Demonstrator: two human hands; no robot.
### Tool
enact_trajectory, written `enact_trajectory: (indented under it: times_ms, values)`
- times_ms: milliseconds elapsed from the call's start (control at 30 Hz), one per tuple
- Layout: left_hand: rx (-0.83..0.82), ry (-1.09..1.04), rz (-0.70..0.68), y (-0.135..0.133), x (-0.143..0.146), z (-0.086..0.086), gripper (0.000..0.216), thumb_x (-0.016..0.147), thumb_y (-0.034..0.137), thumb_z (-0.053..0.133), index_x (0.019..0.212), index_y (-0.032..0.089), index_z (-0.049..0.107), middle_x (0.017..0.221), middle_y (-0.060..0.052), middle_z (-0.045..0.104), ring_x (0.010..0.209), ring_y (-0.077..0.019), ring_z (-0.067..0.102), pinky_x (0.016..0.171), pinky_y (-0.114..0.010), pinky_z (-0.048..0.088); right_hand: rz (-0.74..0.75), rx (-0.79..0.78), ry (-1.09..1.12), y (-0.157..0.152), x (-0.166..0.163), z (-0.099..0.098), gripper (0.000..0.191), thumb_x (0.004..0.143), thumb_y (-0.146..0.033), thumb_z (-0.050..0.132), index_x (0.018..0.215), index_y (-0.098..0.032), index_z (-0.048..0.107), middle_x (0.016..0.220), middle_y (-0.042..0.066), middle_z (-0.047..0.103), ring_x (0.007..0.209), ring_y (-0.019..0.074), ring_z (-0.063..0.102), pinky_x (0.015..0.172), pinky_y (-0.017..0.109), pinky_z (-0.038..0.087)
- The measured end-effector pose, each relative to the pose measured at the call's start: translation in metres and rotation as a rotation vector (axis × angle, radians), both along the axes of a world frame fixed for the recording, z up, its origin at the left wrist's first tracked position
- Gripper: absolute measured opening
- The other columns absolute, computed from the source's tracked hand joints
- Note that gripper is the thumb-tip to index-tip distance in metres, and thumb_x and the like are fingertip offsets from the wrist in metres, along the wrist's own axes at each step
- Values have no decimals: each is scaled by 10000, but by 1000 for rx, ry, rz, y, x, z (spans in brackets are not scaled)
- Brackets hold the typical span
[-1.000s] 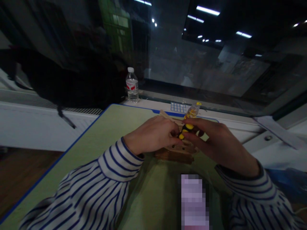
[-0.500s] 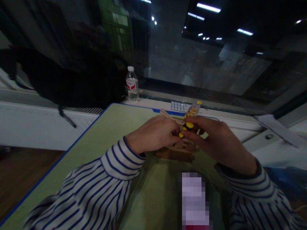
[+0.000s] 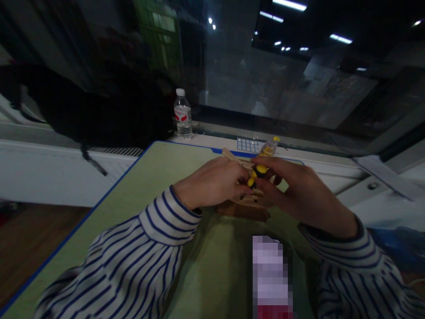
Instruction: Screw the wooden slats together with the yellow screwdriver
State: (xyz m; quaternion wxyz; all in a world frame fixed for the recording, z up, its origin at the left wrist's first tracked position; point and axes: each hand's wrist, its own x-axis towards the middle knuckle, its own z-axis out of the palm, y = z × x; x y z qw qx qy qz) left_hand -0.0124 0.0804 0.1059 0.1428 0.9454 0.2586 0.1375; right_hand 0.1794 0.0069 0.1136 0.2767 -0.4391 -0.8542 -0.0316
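A small yellow-and-black piece with rounded lobes is up over a wooden stand. My right hand pinches it between thumb and fingers from the right. From the left, my left hand has its thumb and bent fingers closed at the lower yellow lobe; its fingertips are partly hidden. Beneath both hands stands the light wooden stand, which has dark holes in its slats and a thicker base. My hands cover much of it. Just behind is a clear bottle with a yellow cap and yellow bits inside.
The green table has a blue edge. A pixelated object lies near its front. On the sill are a water bottle and a blue-and-white gridded item. A black bag sits at left, papers at right.
The yellow-and-black piece has turned slightly between my fingers, and its upper lobe sits a little higher. Both hands stay in nearly the same place; the view has shifted slightly.
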Motion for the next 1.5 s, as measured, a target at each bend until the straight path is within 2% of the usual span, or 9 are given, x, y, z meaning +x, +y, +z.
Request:
enact_trajectory:
  times_ms: [200,533,733,1033,1500]
  values:
    - [16,34,30,-1,0,3,154,829,259,594,772,197,723,625,23,636,546,-102,527,558,-267,290,-3,21,-2,1,0,0,283,912,-204,567,1194,-196,593,1043,60,724,828,166,695,641,264,550]
    - [43,43,47,-1,1,2,196,833,378,631,814,216,740,673,13,667,595,-124,560,553,-266,282,-30,40,-18,0,0,2,290,903,-237,607,1186,-175,598,998,63,728,747,154,680,585,249,521]
    - [43,22,33,-2,1,3,176,831,361,633,829,223,742,695,8,678,616,-133,574,564,-263,303,-66,13,-2,0,-1,2,275,910,-284,602,1157,-162,606,989,74,725,783,175,688,596,267,519]
    - [58,41,50,-3,2,3,212,838,396,637,825,210,737,732,-7,692,646,-144,594,584,-262,337,-64,14,5,0,-2,3,273,905,-285,614,1152,-171,606,1002,56,718,754,155,674,600,258,494]
    - [109,46,29,-3,1,2,166,865,317,596,870,215,728,815,-17,717,726,-167,629,601,-269,359,-81,36,-10,0,-2,3,258,905,-335,610,1115,-185,604,951,59,711,727,166,668,615,283,515]
